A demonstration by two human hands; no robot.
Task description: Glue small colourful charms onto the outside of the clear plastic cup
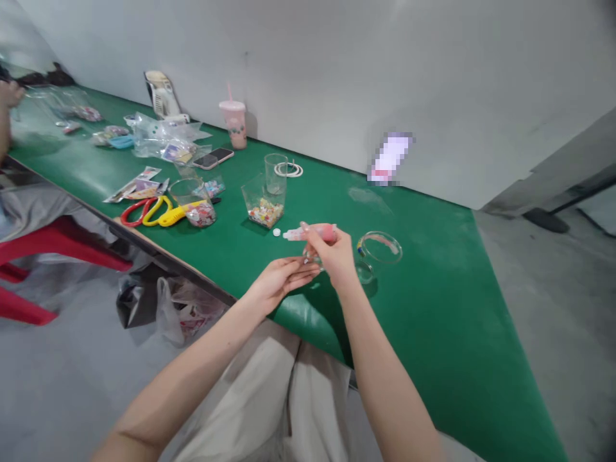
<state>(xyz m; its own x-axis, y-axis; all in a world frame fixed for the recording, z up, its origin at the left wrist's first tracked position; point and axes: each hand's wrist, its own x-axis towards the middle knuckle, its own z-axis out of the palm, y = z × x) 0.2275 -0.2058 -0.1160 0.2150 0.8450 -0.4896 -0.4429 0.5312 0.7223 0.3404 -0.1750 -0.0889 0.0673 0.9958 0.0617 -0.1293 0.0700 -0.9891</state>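
My right hand (337, 253) grips a pink-and-white squeeze tube (323, 232), held nearly level with its white nozzle pointing left. Just below it, my left hand (282, 281) has its fingers pressed together, with a tiny pale piece at the tips that I cannot make out. A small white cap (276, 232) lies on the green table left of the nozzle. Right beside my right hand is a clear glass (392, 262), wide rim up, with something colourful at its edge. A square clear cup (264, 212) of mixed small pieces stands behind the cap.
Left on the green table (433, 333) are red-handled scissors (137, 212), a yellow-handled tool (176, 215) and a tilted glass (199, 215) with small pieces. Farther back are a phone (214, 158), a pink drink cup (235, 125) and plastic bags (161, 136). Another person's hand (10, 95) shows far left.
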